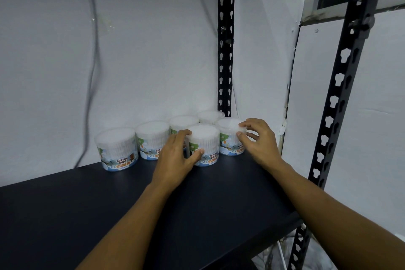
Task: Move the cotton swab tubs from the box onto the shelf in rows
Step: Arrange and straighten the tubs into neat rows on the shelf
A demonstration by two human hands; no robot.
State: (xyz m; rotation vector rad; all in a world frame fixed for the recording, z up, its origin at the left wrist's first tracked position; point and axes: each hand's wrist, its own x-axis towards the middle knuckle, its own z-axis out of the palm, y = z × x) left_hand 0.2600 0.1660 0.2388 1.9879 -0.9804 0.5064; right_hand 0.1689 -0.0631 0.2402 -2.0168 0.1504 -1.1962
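Several clear cotton swab tubs with "Cotton Buds" labels stand at the back right of the dark shelf (pixel 109 215). A back row runs along the wall, from the leftmost tub (pixel 117 149) to one in the corner (pixel 210 116). My left hand (pixel 177 160) grips a front tub (pixel 206 144), thumb on its label and fingers round its left side. Fingers of my right hand (pixel 258 140) curl round the right-hand front tub (pixel 230 138) near its lid. The box is out of view.
A black slotted upright (pixel 225 37) stands at the shelf's back corner, and another (pixel 341 94) at the front right. A grey cable (pixel 92 72) hangs down the white wall behind the tubs. The shelf's front edge drops off at lower right.
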